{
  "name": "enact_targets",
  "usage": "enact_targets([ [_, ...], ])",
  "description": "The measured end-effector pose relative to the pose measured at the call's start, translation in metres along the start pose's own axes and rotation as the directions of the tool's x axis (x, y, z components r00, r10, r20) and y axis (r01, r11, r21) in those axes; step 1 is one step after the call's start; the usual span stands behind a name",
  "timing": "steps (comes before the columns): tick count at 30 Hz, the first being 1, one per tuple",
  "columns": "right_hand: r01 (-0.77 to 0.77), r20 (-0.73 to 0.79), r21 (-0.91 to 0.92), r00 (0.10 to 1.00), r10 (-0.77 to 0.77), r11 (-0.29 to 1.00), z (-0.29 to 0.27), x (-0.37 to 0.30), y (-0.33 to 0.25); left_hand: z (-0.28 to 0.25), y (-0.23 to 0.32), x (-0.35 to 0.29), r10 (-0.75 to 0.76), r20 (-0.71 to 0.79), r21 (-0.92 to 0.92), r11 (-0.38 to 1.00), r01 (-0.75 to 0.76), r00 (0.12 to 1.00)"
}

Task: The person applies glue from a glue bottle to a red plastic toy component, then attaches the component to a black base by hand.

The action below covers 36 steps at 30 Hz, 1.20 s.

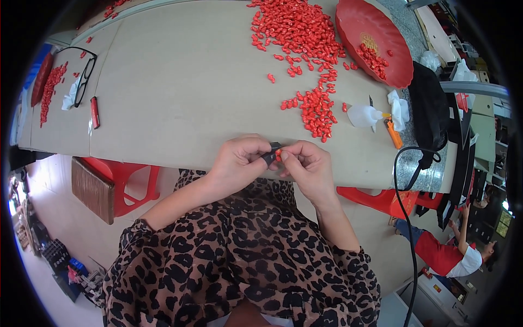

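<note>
Close to the table's near edge, my left hand (235,159) and my right hand (312,168) meet, fingertips almost touching. Between them is a small, glossy red peanut-shaped piece (278,155), pinched by both hands and partly covered by the fingers. Black covers wrap the thumb and index fingertip of my left hand; the right fingers are bare. Just beyond my right hand lies a small heap of similar red pieces (317,111). It trails back into a much larger pile (294,27) at the far side.
A red scalloped tray (400,60) holds more pieces. Nearby are a white squeeze bottle (362,116), an orange-handled cutter (393,134) and a black bag (429,103). Eyeglasses (83,87) and a red stick-like object (95,112) lie left. A black cable (402,204) hangs right; another person (447,253) is beyond.
</note>
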State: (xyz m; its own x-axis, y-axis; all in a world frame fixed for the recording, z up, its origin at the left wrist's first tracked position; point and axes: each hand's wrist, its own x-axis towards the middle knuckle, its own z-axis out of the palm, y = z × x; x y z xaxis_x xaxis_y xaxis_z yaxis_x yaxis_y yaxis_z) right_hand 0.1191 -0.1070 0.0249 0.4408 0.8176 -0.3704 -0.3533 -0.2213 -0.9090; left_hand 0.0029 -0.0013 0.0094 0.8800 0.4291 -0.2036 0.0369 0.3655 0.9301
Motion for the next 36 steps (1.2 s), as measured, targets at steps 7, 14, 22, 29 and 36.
enact_targets([
  [7,0.136,0.027,0.053,0.99,-0.137,0.989,-0.009,-0.001,0.011,0.001,-0.006,0.0,0.059,0.009,-0.024,0.998,-0.058,0.998],
  [14,0.286,0.008,0.085,0.958,-0.288,0.954,-0.006,-0.001,0.018,-0.003,-0.01,0.002,0.184,0.03,0.009,0.983,-0.185,0.982],
  [22,0.303,0.038,0.034,0.952,-0.304,0.953,-0.009,-0.001,0.016,0.0,-0.002,0.0,0.15,0.029,-0.093,0.985,-0.147,0.988],
  [29,0.278,0.071,0.012,0.958,-0.278,0.961,-0.012,-0.002,0.016,-0.004,-0.01,0.0,0.188,0.015,0.129,0.974,-0.188,0.982],
  [36,0.286,0.096,-0.099,0.956,-0.277,0.953,-0.01,-0.003,0.012,-0.005,-0.015,0.0,0.213,-0.006,0.202,0.957,-0.207,0.977],
])
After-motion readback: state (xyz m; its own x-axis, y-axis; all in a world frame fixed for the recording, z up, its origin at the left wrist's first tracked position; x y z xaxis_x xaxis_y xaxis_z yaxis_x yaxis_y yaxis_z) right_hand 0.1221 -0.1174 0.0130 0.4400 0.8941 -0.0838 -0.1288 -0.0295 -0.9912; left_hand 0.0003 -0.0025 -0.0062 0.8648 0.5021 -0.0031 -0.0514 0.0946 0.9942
